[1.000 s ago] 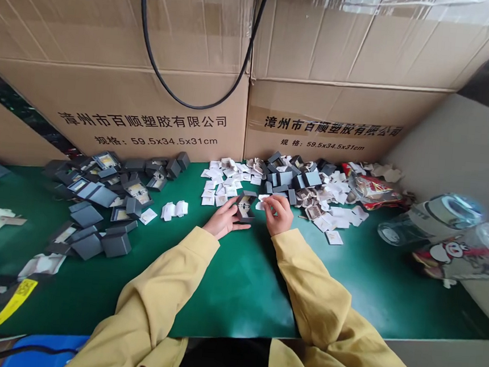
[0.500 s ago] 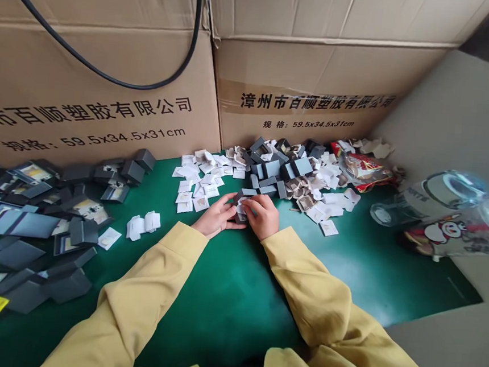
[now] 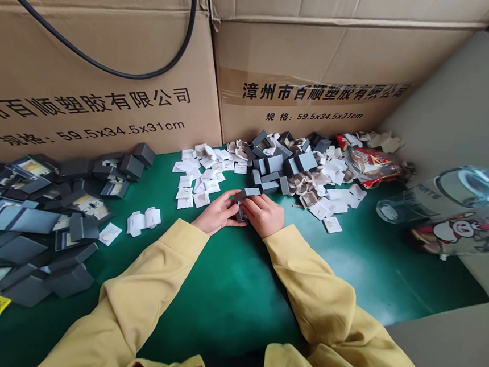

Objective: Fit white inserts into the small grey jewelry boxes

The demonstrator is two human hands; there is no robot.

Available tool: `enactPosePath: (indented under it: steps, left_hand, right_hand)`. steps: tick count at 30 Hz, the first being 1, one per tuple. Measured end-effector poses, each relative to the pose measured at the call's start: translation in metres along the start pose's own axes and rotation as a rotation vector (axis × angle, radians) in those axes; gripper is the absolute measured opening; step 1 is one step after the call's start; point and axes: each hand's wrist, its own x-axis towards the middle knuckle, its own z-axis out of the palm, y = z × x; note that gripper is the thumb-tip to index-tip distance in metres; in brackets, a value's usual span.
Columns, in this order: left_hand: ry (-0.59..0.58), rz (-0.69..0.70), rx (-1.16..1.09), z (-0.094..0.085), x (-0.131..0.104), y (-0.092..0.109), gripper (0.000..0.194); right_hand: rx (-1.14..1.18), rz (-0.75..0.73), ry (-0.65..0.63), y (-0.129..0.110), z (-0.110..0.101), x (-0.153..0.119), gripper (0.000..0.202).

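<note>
Between my two hands is a small dark grey box (image 3: pixel 247 193), its lid side tilted up. My left hand (image 3: pixel 217 213) grips it from the left, thumb and fingers around its edge. My right hand (image 3: pixel 266 215) has its fingers pressed together at the box's front and right side, partly hiding the inside. Just behind the hands lies a heap of small grey boxes (image 3: pixel 273 164). White card pieces (image 3: pixel 186 192) are spread to the left of that heap, and more white pieces (image 3: pixel 333 197) lie to its right.
Many dark boxes (image 3: pixel 24 250) cover the left of the green table (image 3: pixel 217 295). Cardboard cartons (image 3: pixel 324 53) stand behind, with a black cable (image 3: pixel 109 70) hanging in front. A red plastic bag (image 3: pixel 372 166) and a clear cup (image 3: pixel 462 191) are at the right.
The white piece seen at my right fingertips is now hidden or inside the box. My right hand has turned slightly over the box's front. The view has shifted a little.
</note>
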Motion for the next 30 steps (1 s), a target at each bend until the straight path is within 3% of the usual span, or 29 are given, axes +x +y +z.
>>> enactPosePath:
  steps: [11, 18, 30]
  left_hand:
    - [0.046, 0.014, 0.061, 0.0059, -0.0003, -0.0007, 0.046]
    - [0.021, 0.018, 0.079, 0.0023, 0.0016, -0.0012, 0.044]
    - [0.027, 0.017, 0.063, 0.0042, 0.0017, -0.0015, 0.050]
  right_hand:
    - [-0.066, 0.035, -0.022, 0.0004, 0.0023, 0.0009, 0.034]
    - [-0.066, -0.031, -0.039, 0.0047, -0.0044, 0.0029, 0.020]
    - [-0.132, -0.011, -0.073, 0.0035, -0.0004, 0.0046, 0.025]
